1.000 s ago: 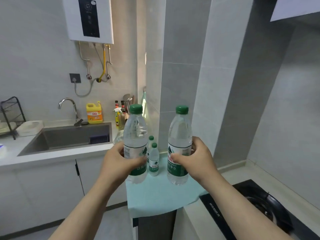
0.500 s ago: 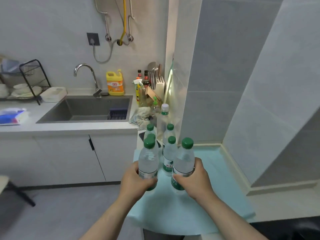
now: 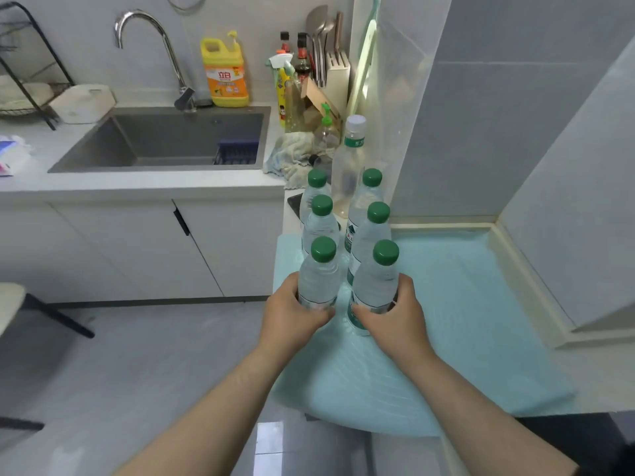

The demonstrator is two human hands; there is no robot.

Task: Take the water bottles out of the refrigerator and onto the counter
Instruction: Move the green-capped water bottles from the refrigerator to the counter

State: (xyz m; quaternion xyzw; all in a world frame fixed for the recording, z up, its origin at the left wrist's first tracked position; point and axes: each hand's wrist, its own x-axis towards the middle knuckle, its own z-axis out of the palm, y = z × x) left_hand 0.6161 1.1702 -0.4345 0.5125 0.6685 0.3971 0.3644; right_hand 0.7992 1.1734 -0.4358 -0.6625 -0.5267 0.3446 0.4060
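Clasping one clear green-capped plastic water bottle in left hand, second such bottle in right hand.
Setting-down step, likely: bases near pale blue counter mat, before four matching bottles; next, releasing both without toppling neighbours.

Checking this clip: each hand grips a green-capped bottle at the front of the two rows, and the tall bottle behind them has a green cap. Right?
Not quite: the head view shows the tall bottle with a white cap. The rest holds: the left hand grips the front left bottle, the right hand the front right bottle.
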